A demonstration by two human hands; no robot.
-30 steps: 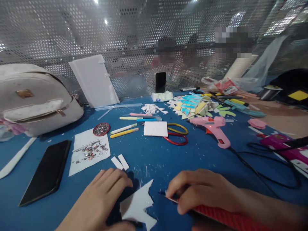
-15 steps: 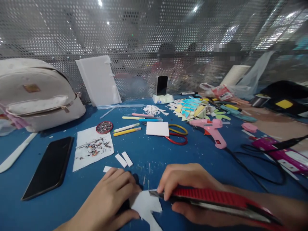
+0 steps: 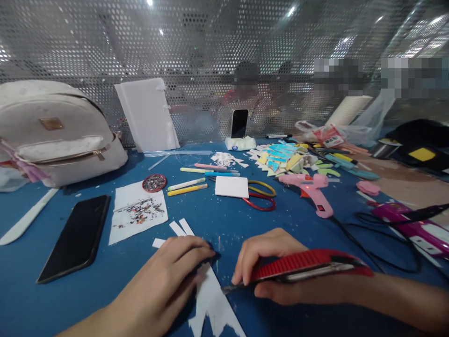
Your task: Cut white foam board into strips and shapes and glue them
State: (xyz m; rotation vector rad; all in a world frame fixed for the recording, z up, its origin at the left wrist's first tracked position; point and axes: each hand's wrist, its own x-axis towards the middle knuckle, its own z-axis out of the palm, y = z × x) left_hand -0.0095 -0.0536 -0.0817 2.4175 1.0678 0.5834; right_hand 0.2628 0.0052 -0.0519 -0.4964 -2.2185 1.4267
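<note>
My left hand lies with its fingers pressed flat on a white jagged foam piece on the blue table, near the front edge. My right hand is closed around a red utility knife. The knife's blade tip touches the right edge of the foam piece. Two small white strips lie just beyond my left fingers.
A black phone and a white sheet with glitter bits lie at left, a white backpack behind them. Markers, a white card over red scissors, a pink glue gun and black cables fill the middle and right.
The foam piece has turned under my left hand, its jagged end now pointing toward me. The knife has lifted from flat on the table to tilted, blade at the foam's edge.
</note>
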